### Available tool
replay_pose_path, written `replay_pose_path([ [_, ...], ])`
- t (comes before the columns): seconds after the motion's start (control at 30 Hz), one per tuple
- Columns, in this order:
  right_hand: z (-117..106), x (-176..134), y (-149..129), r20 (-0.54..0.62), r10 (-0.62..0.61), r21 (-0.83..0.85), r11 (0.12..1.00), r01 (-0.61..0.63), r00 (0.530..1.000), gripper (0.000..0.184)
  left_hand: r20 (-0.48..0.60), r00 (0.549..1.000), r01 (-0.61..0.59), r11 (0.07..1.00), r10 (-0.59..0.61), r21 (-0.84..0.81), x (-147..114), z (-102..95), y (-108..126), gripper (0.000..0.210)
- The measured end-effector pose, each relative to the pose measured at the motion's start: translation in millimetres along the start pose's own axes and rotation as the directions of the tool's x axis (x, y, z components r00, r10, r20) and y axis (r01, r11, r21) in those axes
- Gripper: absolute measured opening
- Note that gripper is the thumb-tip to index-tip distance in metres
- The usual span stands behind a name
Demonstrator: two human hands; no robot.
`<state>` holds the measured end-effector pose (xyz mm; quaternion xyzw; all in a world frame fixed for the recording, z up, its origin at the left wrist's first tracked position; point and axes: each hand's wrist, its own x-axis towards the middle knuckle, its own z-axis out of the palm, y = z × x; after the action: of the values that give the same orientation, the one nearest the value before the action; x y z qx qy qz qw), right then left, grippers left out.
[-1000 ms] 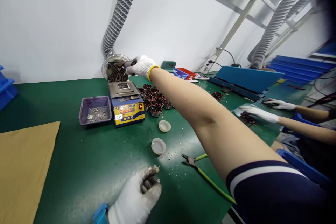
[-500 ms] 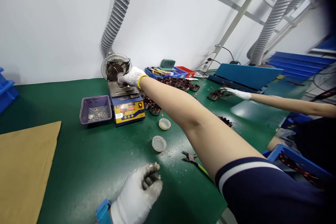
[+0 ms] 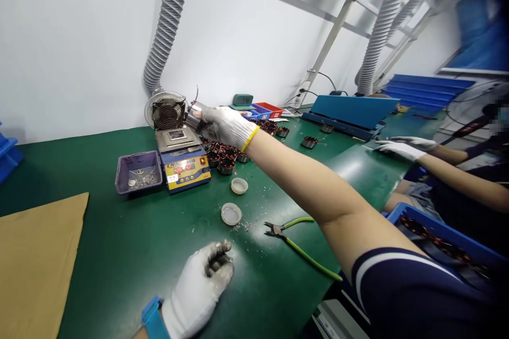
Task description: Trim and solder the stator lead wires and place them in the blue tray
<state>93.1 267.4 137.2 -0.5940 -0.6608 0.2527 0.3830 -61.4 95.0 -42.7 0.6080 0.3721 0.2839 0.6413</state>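
My right hand (image 3: 222, 123), in a white glove with a yellow cuff, is closed round a silvery, ring-shaped motor stator (image 3: 194, 116). Thin wires stick up from it. It is held in the air, right of the solder pot (image 3: 176, 136), whose square hot opening sits on a blue and yellow base with a red digital display. Low over the green table, my left hand (image 3: 201, 283) is loosely curled, thumb and forefinger apart, with nothing visible in it. Its glove tips are soiled grey. Two small round dishes (image 3: 231, 214) and green-handled cutting pliers (image 3: 278, 230) lie nearby.
A purple bin (image 3: 139, 154) with metal scraps stands left of the pot. Behind the pot is a fan (image 3: 168, 115) under a grey hose (image 3: 167, 21). Several stators (image 3: 226, 164) cluster to the right. Cardboard (image 3: 35, 259) lies left. A co-worker's gloved hands (image 3: 401, 149) are at the right.
My right hand has lifted the stator off the solder pot and drawn it back to the right. My left hand keeps its curled pose. The co-worker's hand has left a stator.
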Motion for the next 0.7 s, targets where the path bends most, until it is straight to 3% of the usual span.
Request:
replay_pose_path([
  [0.1, -11.3, -47.2, 18.3, 0.097, -0.015, 0.292, 0.956, -0.014, 0.995, 0.042, -0.026, 0.999, -0.031, 1.0, 0.031, 0.002, -1.8, -1.9, -0.3, 0.038],
  [0.2, -25.1, -96.2, 50.5, 0.213, -0.046, 0.624, 0.775, -0.1, 0.976, 0.078, -0.055, 0.999, 0.001, 1.0, 0.0, 0.011, -4.4, -3.3, 4.8, 0.047],
  [0.27, -35.2, -129.2, 74.8, 0.255, -0.083, 0.696, 0.708, -0.123, 0.963, 0.099, -0.079, 0.996, 0.046, 0.999, -0.044, 0.021, -5.0, -3.7, 8.8, 0.056],
  [0.33, -44.0, -162.9, 96.2, 0.249, -0.09, 0.711, 0.693, -0.119, 0.964, 0.105, -0.106, 0.99, 0.099, 0.995, -0.097, 0.009, -4.2, -2.3, 11.3, 0.067],
  [0.43, -46.6, -213.1, 115.7, 0.183, -0.02, 0.692, 0.713, -0.114, 0.983, 0.1, -0.119, 0.98, 0.152, 0.986, -0.159, -0.064, -5.1, 6.9, 12.0, 0.08],
  [0.53, -29.0, -255.6, 119.6, 0.085, -0.023, 0.515, 0.857, -0.024, 0.996, 0.088, 0.017, 0.981, 0.191, 0.962, -0.192, -0.194, -16.3, 23.1, 14.4, 0.099],
  [0.6, -8.4, -275.4, 116.8, -0.005, -0.151, 0.309, 0.94, 0.145, 0.989, 0.08, 0.149, 0.972, 0.218, 0.936, -0.182, -0.277, -27.4, 33.5, 18.9, 0.1],
  [0.7, 24.6, -290.1, 111.4, -0.067, -0.394, 0.126, 0.908, 0.4, 0.917, 0.073, 0.173, 0.977, 0.174, 0.942, -0.128, -0.286, -37.7, 41.8, 26.0, 0.068],
])
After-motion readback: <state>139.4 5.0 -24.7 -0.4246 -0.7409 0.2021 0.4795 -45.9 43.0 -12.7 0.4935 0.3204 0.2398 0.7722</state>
